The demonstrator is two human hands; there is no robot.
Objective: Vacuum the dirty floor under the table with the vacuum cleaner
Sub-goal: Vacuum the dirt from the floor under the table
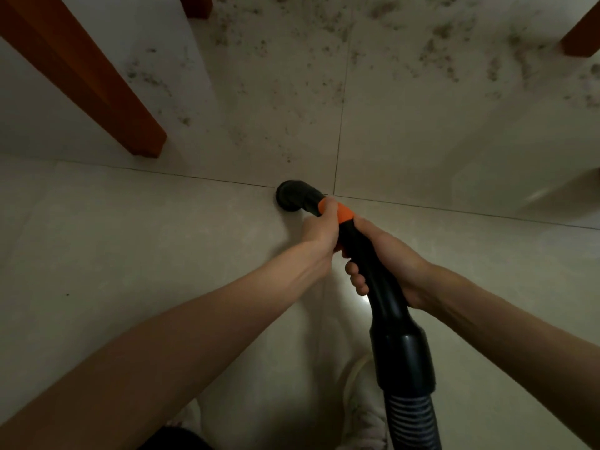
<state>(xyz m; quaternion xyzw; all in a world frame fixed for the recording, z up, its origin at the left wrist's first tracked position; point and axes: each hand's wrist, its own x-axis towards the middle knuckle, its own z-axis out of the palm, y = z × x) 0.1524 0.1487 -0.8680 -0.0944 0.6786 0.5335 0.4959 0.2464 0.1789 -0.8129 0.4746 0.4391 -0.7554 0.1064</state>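
The black plastic vacuum cleaner wand [367, 254], smooth and round in section, runs from the lower right up toward the middle of the view, its long axis pointing away from the person and slightly left. Its far end bends into a round black nozzle [290, 195] that sits on the floor beside the spot where four tiles meet. An orange plastic collar [343, 213] rings the wand just behind the bend. Toward the person the wand widens into a thick glossy cuff [402, 352], from which a ribbed, flexible grey-black hose [412, 420] leaves at the bottom edge.

The left hand [319, 230] is curled round the wand at the orange collar, thumb on top. The right hand [383, 264] grips the wand just behind it, fingers wrapped underneath and showing on the left side.

The floor [130, 238] is of large pale beige glazed tiles with thin dark grout lines; a small bright reflection lies under the wand. Near the person the tiles look clean, while farther off a scatter of dark crumbs and dust [324, 60] covers them. Square reddish-brown wooden bench legs stand there: one long leg at the left [97, 86], another at the top [198, 6] and one at the right edge [581, 37]. The light is dim. A pale shoe [363, 401] shows beneath the hose.
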